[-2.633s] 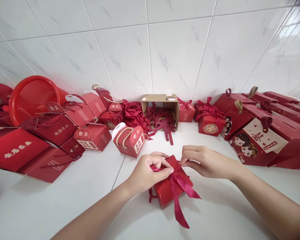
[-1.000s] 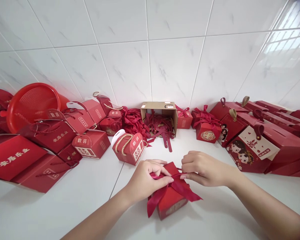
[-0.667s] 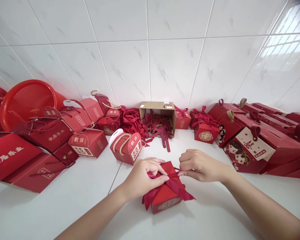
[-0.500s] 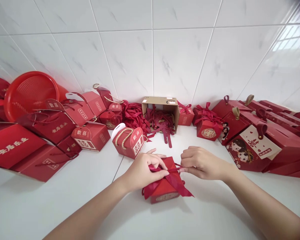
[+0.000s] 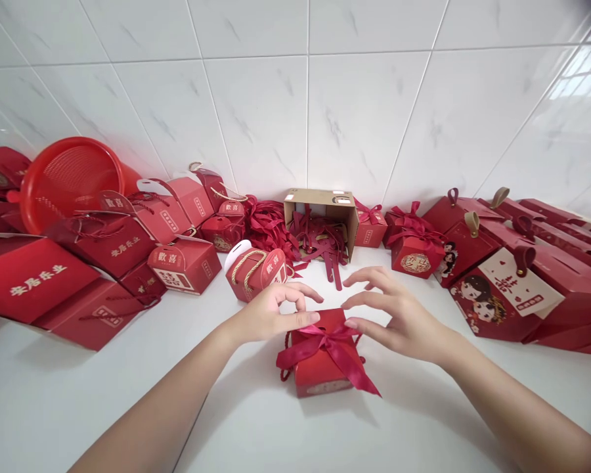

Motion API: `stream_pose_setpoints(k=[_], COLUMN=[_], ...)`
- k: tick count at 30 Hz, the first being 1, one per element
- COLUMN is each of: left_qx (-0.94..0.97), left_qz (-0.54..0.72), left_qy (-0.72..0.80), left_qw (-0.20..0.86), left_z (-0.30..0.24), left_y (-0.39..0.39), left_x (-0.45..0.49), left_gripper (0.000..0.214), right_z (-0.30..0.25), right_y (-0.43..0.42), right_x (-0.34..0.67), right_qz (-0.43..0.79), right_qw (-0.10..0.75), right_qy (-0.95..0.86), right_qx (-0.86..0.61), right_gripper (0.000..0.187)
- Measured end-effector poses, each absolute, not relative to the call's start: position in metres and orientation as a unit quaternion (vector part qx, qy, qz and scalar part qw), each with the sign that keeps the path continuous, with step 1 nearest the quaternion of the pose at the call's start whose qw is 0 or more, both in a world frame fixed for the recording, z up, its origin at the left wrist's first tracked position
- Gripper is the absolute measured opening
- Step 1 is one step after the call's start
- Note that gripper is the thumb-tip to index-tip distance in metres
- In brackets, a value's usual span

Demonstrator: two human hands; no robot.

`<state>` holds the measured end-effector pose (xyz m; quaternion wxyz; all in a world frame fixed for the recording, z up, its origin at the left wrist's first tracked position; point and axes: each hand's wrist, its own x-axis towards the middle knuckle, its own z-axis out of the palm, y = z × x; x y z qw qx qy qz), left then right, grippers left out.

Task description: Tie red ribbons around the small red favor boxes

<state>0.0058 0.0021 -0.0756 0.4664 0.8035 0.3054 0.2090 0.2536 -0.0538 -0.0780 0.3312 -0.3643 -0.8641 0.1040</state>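
A small red gift box (image 5: 320,371) stands on the white tiled counter (image 5: 103,394) in front of me. A dark red satin ribbon (image 5: 325,345) is tied in a bow on its top, with tails hanging down the left and right sides. My left hand (image 5: 270,314) hovers just left of the bow, fingers curled apart, thumb close to the box's top edge. My right hand (image 5: 394,314) hovers to the right of the bow with its fingers spread. Neither hand holds anything.
Many red gift boxes line the wall on the left (image 5: 182,263) and right (image 5: 502,289). A red plastic basket (image 5: 69,180) leans at far left. A cardboard box (image 5: 325,213) on its side spills loose red ribbons (image 5: 266,226). A handled red box (image 5: 256,269) stands behind my left hand.
Both hands were pinching and pulling the ribbon on top of the box. They have since let go and opened, and the ribbon sits as a tied bow.
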Motion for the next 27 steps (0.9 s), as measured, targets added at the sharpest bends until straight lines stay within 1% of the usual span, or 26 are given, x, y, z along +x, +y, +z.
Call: stream_pose_setpoints(k=[3, 8, 11, 15, 21, 25, 27], left_qx=[0.780, 0.749, 0.755, 0.794, 0.816, 0.812, 0.814], left_qz=[0.227, 0.240, 0.243, 0.275, 0.296, 0.319, 0.314], left_qy=[0.331, 0.368, 0.360, 0.344, 0.375, 0.382, 0.381], left_qw=[0.480, 0.496, 0.491, 0.419, 0.325, 0.303, 0.306], left_z=[-0.078, -0.081, -0.082, -0.082, -0.091, -0.097, -0.096], left_y=[0.003, -0.002, -0.003, -0.002, 0.003, 0.002, -0.002], left_x=[0.008, 0.014, 0.014, 0.014, 0.016, 0.020, 0.021], left_gripper=[0.035, 0.040, 0.035, 0.036, 0.035, 0.035, 0.031], right_z=[-0.081, -0.082, -0.083, -0.086, -0.091, -0.093, -0.092], right_y=[-0.055, -0.055, -0.057, -0.062, -0.061, -0.061, -0.062], right_x=[0.235, 0.215, 0.210, 0.206, 0.204, 0.206, 0.206], right_qz=[0.110, 0.121, 0.121, 0.095, 0.051, 0.022, 0.025], right_qw=[0.320, 0.297, 0.293, 0.292, 0.287, 0.277, 0.260], right_qy=[-0.864, -0.861, -0.853, -0.837, -0.837, -0.840, -0.842], right_qx=[-0.373, -0.395, -0.416, -0.452, -0.463, -0.465, -0.472], right_gripper=[0.010, 0.011, 0.011, 0.014, 0.016, 0.014, 0.014])
